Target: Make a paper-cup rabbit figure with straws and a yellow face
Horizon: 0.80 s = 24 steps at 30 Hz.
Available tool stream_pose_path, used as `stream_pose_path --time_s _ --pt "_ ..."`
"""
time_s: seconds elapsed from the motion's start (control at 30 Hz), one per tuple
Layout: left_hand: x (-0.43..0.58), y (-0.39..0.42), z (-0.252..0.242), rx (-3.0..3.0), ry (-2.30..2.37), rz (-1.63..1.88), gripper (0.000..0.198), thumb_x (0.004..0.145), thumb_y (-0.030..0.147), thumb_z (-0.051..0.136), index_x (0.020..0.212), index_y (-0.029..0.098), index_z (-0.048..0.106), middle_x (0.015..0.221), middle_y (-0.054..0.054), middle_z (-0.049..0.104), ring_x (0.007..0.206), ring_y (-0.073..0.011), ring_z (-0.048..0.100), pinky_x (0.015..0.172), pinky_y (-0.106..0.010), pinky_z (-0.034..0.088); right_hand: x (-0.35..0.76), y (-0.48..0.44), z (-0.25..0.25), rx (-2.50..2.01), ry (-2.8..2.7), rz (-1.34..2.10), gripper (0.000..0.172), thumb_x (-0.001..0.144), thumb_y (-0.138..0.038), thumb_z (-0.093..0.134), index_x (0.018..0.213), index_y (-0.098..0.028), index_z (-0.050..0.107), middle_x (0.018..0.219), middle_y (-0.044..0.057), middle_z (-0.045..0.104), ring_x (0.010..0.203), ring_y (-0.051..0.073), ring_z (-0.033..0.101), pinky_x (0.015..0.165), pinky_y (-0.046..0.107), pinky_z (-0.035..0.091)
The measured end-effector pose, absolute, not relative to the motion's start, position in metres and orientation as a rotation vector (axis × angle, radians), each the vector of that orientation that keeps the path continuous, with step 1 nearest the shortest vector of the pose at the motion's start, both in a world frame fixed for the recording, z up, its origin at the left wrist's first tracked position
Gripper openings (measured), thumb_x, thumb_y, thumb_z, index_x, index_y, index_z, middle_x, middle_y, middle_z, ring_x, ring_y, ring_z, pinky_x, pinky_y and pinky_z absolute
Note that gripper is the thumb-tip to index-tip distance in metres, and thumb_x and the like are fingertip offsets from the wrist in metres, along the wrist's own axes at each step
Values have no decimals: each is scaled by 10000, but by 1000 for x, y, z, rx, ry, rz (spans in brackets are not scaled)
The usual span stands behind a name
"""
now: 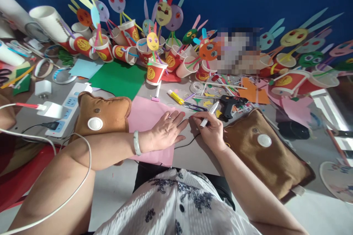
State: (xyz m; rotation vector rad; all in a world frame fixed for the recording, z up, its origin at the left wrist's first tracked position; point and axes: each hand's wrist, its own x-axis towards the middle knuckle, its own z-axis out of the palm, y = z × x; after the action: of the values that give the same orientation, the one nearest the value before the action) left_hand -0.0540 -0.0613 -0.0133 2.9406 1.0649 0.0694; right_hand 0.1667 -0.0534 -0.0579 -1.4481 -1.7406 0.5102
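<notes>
My left hand lies flat with its fingers spread, palm down on a sheet of pink paper; a ring and a pale bangle are on it. The fingers reach past the sheet's right edge toward the grey tabletop. My right hand is closed around a white marker pen, which tilts up to the right. The right fingertips rest near the table, close to the left fingers. A small reddish-pink bit shows by the left fingertips, too small to make out.
Brown cushion-like warmers lie on both sides. Behind them are a yellow glue stick or marker, scissors, a black glue gun and paper scraps. Paper cups with rabbit faces line the back. A power strip and cables are left.
</notes>
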Motion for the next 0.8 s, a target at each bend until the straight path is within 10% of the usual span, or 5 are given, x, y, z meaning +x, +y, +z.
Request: stream_pose_path --time_s 0.8 --pt "-51 -61 -22 2934 1086 120 563 1033 445 440 1512 149 461 1563 -182 475 1411 -336 480 1133 -460 383 164 -54 -61 -1541 -1787 509 219 859 -326 699 1069 -276 731 847 16 790 830 239 720 864 445 532"
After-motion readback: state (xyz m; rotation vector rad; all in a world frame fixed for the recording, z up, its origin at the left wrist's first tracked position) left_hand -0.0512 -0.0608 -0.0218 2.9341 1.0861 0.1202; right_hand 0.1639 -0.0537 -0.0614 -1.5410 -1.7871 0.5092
